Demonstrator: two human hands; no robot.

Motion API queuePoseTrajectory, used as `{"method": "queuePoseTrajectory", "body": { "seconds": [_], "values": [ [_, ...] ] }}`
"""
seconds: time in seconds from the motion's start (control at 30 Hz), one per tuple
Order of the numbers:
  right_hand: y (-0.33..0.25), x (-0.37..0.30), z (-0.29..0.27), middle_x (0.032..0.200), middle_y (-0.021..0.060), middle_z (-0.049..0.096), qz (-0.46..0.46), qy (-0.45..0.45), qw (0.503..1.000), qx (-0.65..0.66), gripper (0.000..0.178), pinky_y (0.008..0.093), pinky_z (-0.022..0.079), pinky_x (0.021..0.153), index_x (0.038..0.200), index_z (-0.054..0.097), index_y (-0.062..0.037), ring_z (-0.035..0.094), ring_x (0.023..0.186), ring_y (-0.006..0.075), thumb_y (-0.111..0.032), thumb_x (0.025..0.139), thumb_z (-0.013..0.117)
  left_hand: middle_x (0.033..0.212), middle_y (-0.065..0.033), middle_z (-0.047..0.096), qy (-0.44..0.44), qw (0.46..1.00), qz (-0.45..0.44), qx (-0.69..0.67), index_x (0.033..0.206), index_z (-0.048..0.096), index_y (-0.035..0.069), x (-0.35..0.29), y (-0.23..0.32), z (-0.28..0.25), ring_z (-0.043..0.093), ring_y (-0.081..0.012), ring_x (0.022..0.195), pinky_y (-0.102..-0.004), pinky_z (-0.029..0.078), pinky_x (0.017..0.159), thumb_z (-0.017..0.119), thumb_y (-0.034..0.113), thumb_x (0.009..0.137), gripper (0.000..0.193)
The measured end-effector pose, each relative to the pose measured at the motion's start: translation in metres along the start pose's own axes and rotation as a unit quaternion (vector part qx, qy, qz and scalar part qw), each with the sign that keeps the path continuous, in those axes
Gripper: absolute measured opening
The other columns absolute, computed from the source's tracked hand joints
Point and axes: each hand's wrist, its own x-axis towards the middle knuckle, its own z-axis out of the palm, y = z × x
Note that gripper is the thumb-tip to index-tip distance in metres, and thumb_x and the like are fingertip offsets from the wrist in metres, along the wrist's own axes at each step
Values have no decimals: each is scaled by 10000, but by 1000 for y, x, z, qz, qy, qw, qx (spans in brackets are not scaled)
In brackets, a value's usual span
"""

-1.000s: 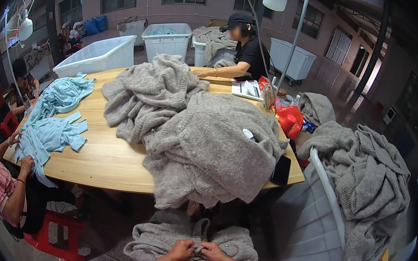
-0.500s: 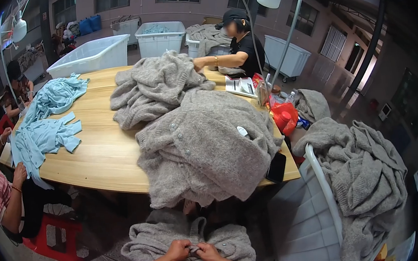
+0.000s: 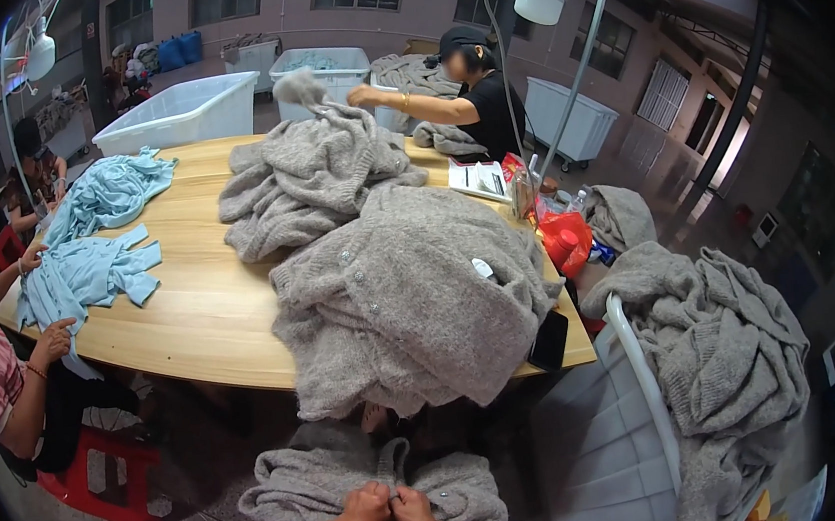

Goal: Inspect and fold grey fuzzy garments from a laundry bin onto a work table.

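Observation:
A grey knitted cardigan (image 3: 304, 487) lies bunched across my lap below the table edge. My left hand (image 3: 367, 507) is closed on its edge near the middle. Right beside it, my right hand (image 3: 411, 509) pinches the same edge, knuckles almost touching the left. What sits between my fingertips is too small to make out. Just ahead, a pile of grey cardigans (image 3: 411, 296) with shiny buttons and a white label hangs over the table's near edge.
Right of me stands a white tub (image 3: 640, 380) heaped with grey knitwear (image 3: 722, 342). A phone (image 3: 550, 340) lies at the table (image 3: 213, 325) corner. Light blue garments (image 3: 87, 272) are handled by a person at left; another person (image 3: 482, 94) works across the table.
My hands have drawn closer together on the cardigan's edge. Across the table, the person has lifted a grey garment upward and left. The person at left has shifted the blue garment.

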Motion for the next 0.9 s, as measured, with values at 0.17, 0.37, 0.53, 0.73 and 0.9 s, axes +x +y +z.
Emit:
{"method": "queuePoseTrajectory", "body": {
  "seconds": [0.17,0.37,0.53,0.73,0.9],
  "values": [
    [-13,9,-6,764,197,555,-50,22,998,-40,147,401,442,583,798,561,-26,544,694,378,-76,684,482,609,-119,526,48,999,17,-15,625,474,79,1,8,-13,531,-318,465,-418,442,420,544,90,626,72],
    [-28,16,-33,749,151,565,-87,27,995,37,181,335,452,591,864,578,-18,576,686,304,-65,706,505,716,-194,585,-70,951,-198,-226,820,581,18,20,5,-19,574,-357,684,-412,453,609,532,105,671,179],
    [-32,11,-42,755,126,564,-102,47,991,78,152,311,445,580,837,573,-19,574,668,273,-47,702,510,683,-207,567,-125,949,-170,-234,764,557,13,29,4,-20,580,-334,667,-396,442,580,524,148,695,155],
    [-37,13,-53,757,119,554,-189,6,981,-41,157,303,440,560,829,556,-13,561,624,253,-3,693,477,640,-192,549,-230,851,-306,-360,718,541,45,20,-9,-15,550,-367,656,-433,421,553,521,202,721,158],
    [-32,18,-59,752,129,556,-109,56,989,81,159,315,440,571,836,558,-13,559,639,271,-16,698,478,724,-144,570,-139,983,-101,-65,730,566,69,22,-9,-43,552,-347,701,-433,430,590,565,306,724,237]
  ]
}}
